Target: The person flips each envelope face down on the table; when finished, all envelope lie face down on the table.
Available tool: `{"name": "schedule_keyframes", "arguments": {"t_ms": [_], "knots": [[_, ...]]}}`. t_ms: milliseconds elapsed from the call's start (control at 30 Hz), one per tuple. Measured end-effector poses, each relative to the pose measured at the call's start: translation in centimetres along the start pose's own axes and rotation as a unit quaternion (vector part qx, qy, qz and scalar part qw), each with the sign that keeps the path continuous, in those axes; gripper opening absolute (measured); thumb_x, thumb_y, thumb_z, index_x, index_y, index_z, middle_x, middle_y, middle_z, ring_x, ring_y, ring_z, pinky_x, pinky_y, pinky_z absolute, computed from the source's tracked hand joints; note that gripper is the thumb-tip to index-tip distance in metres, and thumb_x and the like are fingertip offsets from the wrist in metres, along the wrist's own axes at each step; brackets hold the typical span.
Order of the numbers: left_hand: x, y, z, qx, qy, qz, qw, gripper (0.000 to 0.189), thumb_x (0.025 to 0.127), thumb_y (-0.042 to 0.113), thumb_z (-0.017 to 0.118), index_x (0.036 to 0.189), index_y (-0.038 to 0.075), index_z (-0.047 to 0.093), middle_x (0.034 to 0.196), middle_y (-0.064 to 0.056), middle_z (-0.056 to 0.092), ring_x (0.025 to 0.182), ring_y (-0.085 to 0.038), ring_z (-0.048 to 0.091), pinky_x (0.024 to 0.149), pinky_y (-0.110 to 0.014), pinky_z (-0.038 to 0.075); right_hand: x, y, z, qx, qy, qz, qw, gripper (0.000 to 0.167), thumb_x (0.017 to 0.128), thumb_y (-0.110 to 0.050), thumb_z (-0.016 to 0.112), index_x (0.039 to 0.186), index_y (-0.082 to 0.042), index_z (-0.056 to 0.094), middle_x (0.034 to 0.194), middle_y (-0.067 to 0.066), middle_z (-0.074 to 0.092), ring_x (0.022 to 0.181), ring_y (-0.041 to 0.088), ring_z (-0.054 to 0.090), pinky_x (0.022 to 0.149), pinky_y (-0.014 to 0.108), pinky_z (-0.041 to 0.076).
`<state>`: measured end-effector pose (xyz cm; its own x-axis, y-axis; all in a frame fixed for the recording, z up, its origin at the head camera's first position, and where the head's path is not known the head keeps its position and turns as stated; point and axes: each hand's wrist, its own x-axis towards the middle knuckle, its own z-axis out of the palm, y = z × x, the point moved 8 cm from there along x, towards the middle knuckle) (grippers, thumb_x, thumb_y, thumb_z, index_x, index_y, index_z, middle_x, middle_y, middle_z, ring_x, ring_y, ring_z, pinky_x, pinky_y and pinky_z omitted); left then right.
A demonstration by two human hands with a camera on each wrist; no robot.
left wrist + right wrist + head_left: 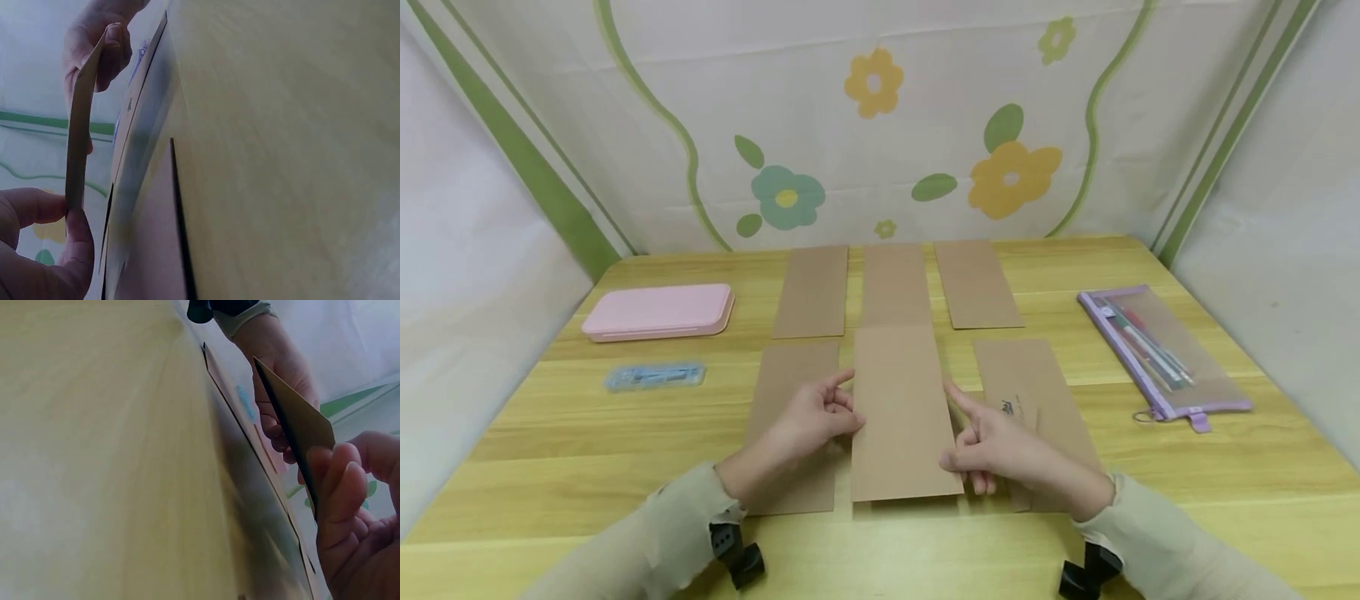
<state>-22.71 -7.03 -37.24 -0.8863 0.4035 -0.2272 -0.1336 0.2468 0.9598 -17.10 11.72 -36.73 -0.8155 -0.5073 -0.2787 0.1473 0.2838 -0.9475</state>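
Observation:
A flat brown kraft-paper rectangle (904, 417) is raised over the table between my two hands, its near edge casting a shadow on the wood. At its left edge my left hand (816, 412) pinches it between thumb and fingers, as the left wrist view also shows. My right hand (1000, 446) grips the right edge, thumb on top, other fingers underneath and index finger (958, 396) pointing along the side. Behind it lies a similar brown rectangle (895, 283), its near end overlapped by the held one. More brown rectangles lie under my left hand (797, 367) and under my right (1037, 375), the latter with dark printing.
Two more brown rectangles (812, 292) (977, 283) lie at the back. A pink pencil case (658, 310) and a small blue clear case (655, 377) are at left. To the right lies a purple-edged mesh pouch (1217, 375) with pens inside. A flowered curtain (850, 150) hangs behind the table.

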Motion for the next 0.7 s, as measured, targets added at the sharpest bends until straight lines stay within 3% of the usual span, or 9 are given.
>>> {"name": "schedule_keyframes", "arguments": {"t_ms": [267,533,700], "knots": [[0.7,-0.4,0.5,0.069,-0.008,-0.014,0.9975,0.075,0.074,-0.007,0.066,0.139,-0.011,0.029,0.085,-0.008,0.054,0.066,-0.010,0.050,0.057,-0.021,0.043,0.4,1.3,0.0,0.007,0.001,0.026,0.9996,0.104,0.080,-0.011,0.070,0.148,-0.010,-0.009,0.057,0.002,0.056,0.040,0.007,0.049,0.039,0.019,0.043],[1.0,-0.5,0.5,0.095,0.008,-0.031,0.9949,0.073,0.072,-0.007,0.070,0.136,-0.009,0.036,0.094,-0.010,0.050,0.076,-0.014,0.050,0.063,-0.022,0.044,0.9,2.0,0.0,0.001,-0.004,0.036,0.9993,0.106,0.080,-0.010,0.070,0.146,-0.004,-0.012,0.057,0.002,0.057,0.041,0.007,0.050,0.040,0.018,0.044],[0.9,-0.2,0.9,0.106,-0.002,-0.031,0.9939,0.077,0.070,-0.008,0.071,0.137,-0.011,0.034,0.092,-0.009,0.048,0.071,-0.012,0.047,0.058,-0.021,0.040,1.0,2.2,0.0,-0.002,-0.011,0.041,0.9991,0.107,0.079,-0.011,0.071,0.146,-0.002,-0.014,0.058,0.002,0.058,0.040,0.006,0.048,0.039,0.018,0.042]]}}
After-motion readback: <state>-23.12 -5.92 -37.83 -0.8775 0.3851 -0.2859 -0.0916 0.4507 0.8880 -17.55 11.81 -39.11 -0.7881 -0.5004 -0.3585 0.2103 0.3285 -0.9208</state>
